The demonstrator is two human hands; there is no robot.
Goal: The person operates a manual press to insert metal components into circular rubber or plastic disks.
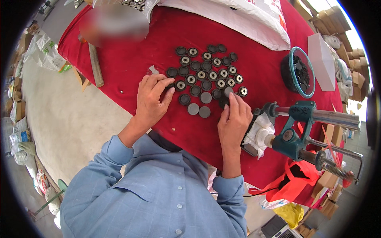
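Many black round wheel-like pieces [206,85] lie spread over the red tablecloth; several show a metal ring and centre hole, others a plain dark face. Smooth grey discs [193,109] sit at the near side of the group. At its left edge my left hand [152,97] has thumb and forefinger closed about a black round piece [170,85], partly hidden by the fingers. On the near right, my right hand [236,119] has its fingertips on a grey disc [228,91], above a dark piece mostly hidden by the fingers.
To the right stands a green hand press [293,133] with a steel column and lever. Behind it are a clear blue-rimmed tub [291,73] of black parts and a white box [321,61]. A wooden stick [95,65] lies left; a white sack [246,22] covers the back.
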